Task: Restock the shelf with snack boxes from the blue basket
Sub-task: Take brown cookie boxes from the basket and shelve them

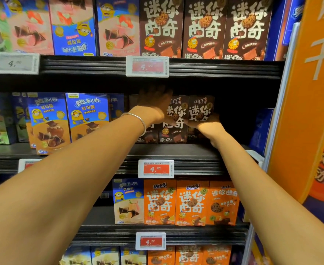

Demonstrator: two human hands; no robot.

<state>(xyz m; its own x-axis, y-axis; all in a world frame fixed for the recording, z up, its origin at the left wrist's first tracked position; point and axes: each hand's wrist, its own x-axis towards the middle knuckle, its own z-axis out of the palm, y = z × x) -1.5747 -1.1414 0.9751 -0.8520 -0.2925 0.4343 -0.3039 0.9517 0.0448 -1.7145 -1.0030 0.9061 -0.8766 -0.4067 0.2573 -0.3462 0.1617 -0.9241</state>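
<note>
The dark brown cardboard snack boxes (177, 119) with pale lettering stand upright in a short row, set back on the black middle shelf (195, 152). I can't see the blue basket from here. My right hand (203, 122) lies with its fingers fairly straight across the lower fronts of the two right-hand boxes, pressing rather than clutching. My left hand (153, 103), above the thin silver bangle (139, 119), is over the upper left of the row. It is blurred and in shadow, so I cannot tell whether it grips anything.

I judge the step to be squaring the row. I'd push evenly with both hands, keep the faces flush and keep the boxes from tipping backward.

Dark open room lies right of the row, before the blue side panel (261, 127). The blue-and-orange boxes (86, 115) crowd the left, and the upper shelf's black rail (224, 68) hangs low overhead.
</note>
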